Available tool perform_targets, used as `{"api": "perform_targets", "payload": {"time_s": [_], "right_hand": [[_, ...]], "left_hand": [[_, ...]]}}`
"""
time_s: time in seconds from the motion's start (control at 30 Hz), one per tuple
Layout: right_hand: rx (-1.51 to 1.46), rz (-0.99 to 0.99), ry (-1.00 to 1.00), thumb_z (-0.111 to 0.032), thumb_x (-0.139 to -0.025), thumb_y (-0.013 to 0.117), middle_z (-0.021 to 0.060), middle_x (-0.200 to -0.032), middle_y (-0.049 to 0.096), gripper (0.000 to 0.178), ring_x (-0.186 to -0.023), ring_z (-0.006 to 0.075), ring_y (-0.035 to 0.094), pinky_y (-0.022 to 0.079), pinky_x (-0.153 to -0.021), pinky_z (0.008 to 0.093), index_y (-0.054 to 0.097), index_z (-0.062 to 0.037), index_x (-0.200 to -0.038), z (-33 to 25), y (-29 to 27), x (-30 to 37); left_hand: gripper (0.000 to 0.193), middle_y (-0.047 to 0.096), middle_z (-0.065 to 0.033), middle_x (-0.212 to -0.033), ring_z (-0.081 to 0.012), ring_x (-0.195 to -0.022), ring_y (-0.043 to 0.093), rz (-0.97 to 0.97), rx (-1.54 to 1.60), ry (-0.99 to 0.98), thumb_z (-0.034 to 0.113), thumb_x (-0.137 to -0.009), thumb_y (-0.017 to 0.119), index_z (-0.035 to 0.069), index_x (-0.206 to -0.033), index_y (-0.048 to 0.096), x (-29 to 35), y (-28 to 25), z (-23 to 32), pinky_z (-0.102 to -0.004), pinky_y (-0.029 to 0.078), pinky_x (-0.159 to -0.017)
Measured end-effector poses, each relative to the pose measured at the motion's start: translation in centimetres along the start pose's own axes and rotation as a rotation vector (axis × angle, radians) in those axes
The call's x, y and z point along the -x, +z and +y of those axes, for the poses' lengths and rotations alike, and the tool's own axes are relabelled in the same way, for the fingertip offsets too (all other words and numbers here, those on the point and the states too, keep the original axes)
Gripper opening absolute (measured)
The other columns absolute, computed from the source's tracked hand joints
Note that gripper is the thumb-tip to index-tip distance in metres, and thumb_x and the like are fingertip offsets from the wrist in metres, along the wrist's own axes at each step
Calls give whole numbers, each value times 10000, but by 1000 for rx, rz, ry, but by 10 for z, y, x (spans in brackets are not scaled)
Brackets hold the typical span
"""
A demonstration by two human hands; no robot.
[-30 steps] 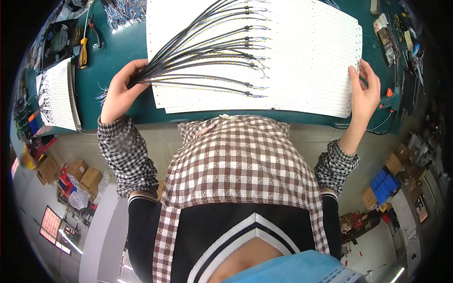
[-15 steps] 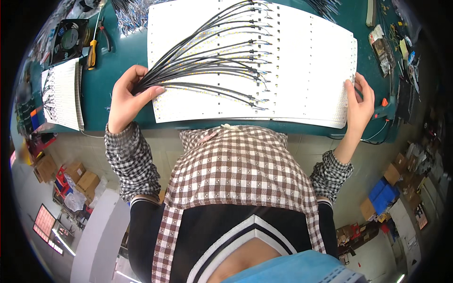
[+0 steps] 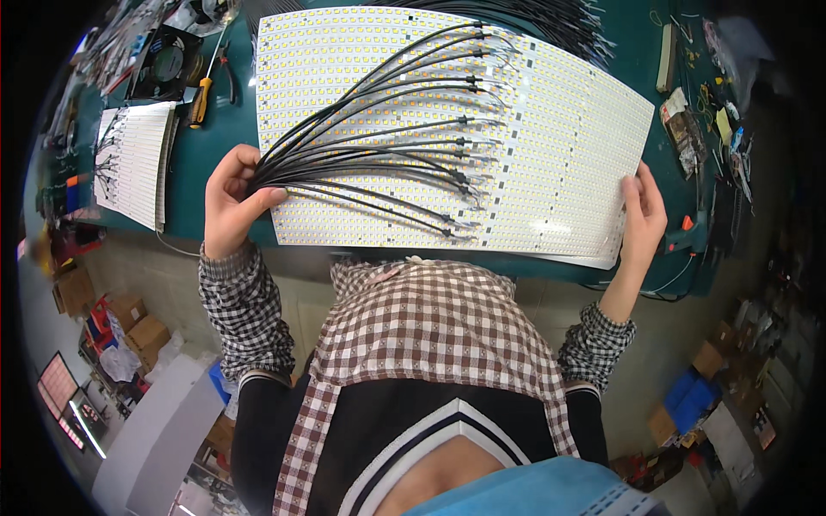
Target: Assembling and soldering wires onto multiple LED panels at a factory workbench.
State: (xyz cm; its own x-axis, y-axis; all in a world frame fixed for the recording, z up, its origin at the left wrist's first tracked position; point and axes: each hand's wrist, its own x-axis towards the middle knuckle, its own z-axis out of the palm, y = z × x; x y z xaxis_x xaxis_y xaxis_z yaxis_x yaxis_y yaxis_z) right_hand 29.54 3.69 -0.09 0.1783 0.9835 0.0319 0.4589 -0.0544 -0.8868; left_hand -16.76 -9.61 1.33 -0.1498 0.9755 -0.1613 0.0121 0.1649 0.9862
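A large white LED panel [image 3: 361, 217], dotted with rows of small yellowish LEDs, spans the space between my hands over the green table. Several black cables [image 3: 344, 103] fan across it, their thin stripped wire ends lying near a row of dark contacts at mid-panel. My left hand [image 3: 232, 202] is closed around the gathered cables at the panel's left edge, thumb on top. Whether those fingers also grip the panel is hidden. My right hand [image 3: 644, 215] pinches the panel's right edge. Another white sheet edge [image 3: 594, 261] shows beneath at the lower right.
A stack of smaller wired panels [image 3: 138, 163] stands at the left, near a black fan [image 3: 165, 62], a yellow-handled screwdriver [image 3: 200, 103] and pliers [image 3: 228, 79]. More black cables [image 3: 551, 26] lie behind the panel. At the right are a wrapped block [image 3: 684, 129] and an orange-tipped tool [image 3: 686, 228].
The panel sits lower in the view, its LEDs now showing more clearly and its surface looking more tilted. Both hands have moved down in view with it, keeping their holds.
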Motion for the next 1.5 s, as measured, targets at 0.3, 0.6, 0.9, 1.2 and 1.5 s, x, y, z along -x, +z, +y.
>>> {"api": "perform_targets", "payload": {"time_s": [0.3,0.6,0.9,1.2,1.5], "right_hand": [[-439,-221,90,-29,-880,572,142,-994,636,372,-855,123,615,486,-749,221,484,141,-1199,-37,6,-5],[-463,-469,133,-63,-892,566,98,-998,628,336,-742,65,598,469,-573,162,505,100,-1179,-33,15,-38],[-335,-672,39,-124,-897,559,88,-958,627,398,-700,36,577,460,-533,145,480,88,-1225,-1,12,-55],[-421,-1066,118,-115,-861,560,62,-931,634,593,-726,79,621,522,-576,206,281,16,-1368,10,11,-62],[-321,-1176,60,-132,-826,610,72,-914,640,620,-689,107,635,532,-534,211,309,29,-1344,18,28,-56]], "left_hand": [[273,603,-23,-864,-56,-762,547,76,48,-17,9,-753,675,-29,-985,535,20,-23,28,-174,421,-689],[279,619,-33,-916,-55,-796,565,240,-61,56,22,-813,622,-34,-1073,537,53,-24,35,-171,437,-721],[236,620,-12,-883,-35,-771,556,334,-154,97,58,-835,628,-22,-1045,557,80,10,22,-153,421,-680],[271,623,-4,-903,-18,-775,551,388,-249,124,65,-831,647,-20,-1075,565,84,17,-1,-156,413,-648],[258,634,-18,-921,-56,-821,584,432,-314,204,74,-831,648,-6,-1067,581,97,14,-16,-197,467,-731]]}}
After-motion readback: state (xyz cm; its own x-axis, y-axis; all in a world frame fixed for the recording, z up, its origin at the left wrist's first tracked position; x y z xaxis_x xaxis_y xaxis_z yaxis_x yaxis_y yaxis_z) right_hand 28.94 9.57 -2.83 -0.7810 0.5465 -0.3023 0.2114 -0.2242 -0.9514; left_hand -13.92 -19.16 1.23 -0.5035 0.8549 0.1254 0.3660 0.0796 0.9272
